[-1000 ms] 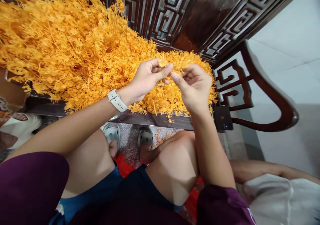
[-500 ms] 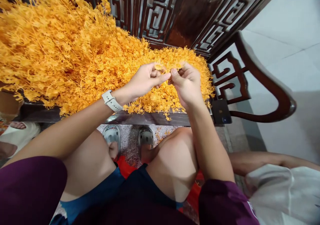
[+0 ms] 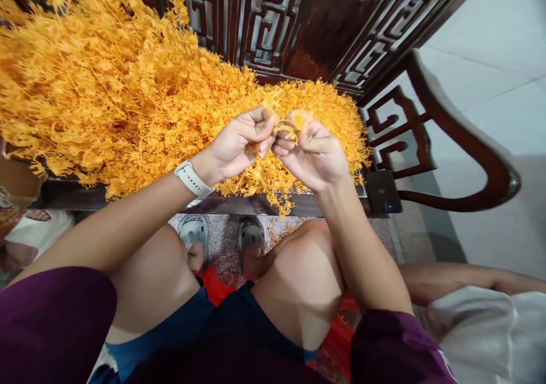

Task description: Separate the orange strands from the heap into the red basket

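Note:
My left hand [image 3: 241, 139], wearing a pale watch strap, is closed with thumb and fingers pinching a small yellow-orange plastic flower piece [image 3: 269, 102]. Close beside it, my right hand [image 3: 318, 153] has its fingers curled around another such flower piece [image 3: 300, 120], and thin branching strands [image 3: 286, 128] show between the two hands. Some fingertips are blurred, so exactly how the pieces join cannot be made out. Beneath and behind both hands spreads a large heap of the same yellow-orange pieces [image 3: 140, 99].
The heap lies on a dark wooden bench [image 3: 230, 205] with a carved lattice back [image 3: 267, 25] and a curved armrest [image 3: 478, 145]. A dark phone [image 3: 384, 192] rests by the armrest. At right is another person's arm [image 3: 464, 279]; fallen bits [image 3: 284, 227] lie on the floor.
Both hands have turned at the wrists, the right one rolling so more of its palm side shows. Strands now show between the fingers. The view has shifted slightly.

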`<state>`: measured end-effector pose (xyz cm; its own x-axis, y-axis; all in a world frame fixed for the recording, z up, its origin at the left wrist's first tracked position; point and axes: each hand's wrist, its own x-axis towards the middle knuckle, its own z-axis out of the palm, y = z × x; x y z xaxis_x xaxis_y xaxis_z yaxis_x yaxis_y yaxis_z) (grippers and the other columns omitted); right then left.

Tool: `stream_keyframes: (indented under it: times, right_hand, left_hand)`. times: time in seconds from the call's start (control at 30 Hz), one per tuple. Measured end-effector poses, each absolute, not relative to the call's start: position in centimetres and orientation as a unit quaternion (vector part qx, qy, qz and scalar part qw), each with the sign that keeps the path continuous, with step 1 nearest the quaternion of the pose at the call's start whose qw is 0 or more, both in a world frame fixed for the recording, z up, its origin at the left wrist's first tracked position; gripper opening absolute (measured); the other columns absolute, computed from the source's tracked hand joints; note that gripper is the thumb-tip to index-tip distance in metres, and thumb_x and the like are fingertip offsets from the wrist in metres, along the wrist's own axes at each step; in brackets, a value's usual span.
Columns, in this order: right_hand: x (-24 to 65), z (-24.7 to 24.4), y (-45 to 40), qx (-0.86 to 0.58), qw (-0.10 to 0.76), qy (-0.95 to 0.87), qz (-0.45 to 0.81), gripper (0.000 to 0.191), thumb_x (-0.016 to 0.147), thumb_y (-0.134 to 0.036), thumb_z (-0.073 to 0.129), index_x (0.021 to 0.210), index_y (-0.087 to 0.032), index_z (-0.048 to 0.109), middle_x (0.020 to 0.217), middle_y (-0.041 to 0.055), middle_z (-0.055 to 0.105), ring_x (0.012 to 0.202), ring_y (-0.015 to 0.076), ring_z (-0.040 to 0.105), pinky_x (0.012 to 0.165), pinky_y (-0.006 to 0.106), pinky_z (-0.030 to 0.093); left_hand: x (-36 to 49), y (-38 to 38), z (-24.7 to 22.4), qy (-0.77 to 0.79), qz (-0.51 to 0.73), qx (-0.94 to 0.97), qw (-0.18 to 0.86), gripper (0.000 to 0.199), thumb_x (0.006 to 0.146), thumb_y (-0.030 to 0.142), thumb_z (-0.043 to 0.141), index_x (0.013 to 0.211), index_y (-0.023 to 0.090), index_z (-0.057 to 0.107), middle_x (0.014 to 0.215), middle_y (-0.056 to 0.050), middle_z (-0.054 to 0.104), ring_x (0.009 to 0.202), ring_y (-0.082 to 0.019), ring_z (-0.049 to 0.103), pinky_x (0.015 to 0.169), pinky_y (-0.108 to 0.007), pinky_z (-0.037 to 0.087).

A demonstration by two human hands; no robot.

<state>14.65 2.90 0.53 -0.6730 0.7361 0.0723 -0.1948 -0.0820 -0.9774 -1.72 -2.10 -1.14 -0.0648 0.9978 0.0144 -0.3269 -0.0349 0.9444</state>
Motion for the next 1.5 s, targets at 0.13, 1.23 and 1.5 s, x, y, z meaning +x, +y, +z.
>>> stream_keyframes:
  times: [0.13,1.23,1.5]
  right_hand:
    - [15.4,1.4,2.4,-0.222,0.364,-0.609,0.668,0.047,0.074,-0.06,0.084,0.089,-0.028,0.052,0.079,0.0011,0.047,0.074,0.02,0.05,0.067,0.041,0.052]
    - [14.9,0.0,3.5,-0.291,0.311,-0.766,0.481,0.045,0.083,-0.066,0.081,0.085,-0.026,0.062,0.08,0.0016,0.054,0.075,0.0191,0.047,0.073,0.036,0.045]
    - [15.2,2.3,1.2,-0.007,0.126,-0.75,0.649,0.014,0.092,-0.033,0.083,0.088,-0.022,0.076,0.085,0.0037,0.069,0.076,0.0164,0.062,0.072,0.032,0.051]
  left_hand:
    - [-3.5,-1.7,-0.2,0.415,0.639,0.383,0.521,0.033,0.109,0.036,0.055,0.079,0.022,0.053,0.059,0.003,0.043,0.059,-0.013,0.058,0.065,-0.029,0.053]
    - [-3.8,0.1,-2.2,0.494,0.587,0.506,0.394,0.038,0.082,0.043,0.09,0.072,0.021,0.061,0.06,0.002,0.057,0.057,-0.012,0.052,0.056,-0.027,0.043]
    - [-6.0,0.9,-2.5,0.536,0.638,0.492,0.252,0.033,0.091,0.036,0.083,0.073,0.024,0.057,0.063,0.002,0.056,0.068,-0.014,0.051,0.061,-0.03,0.041]
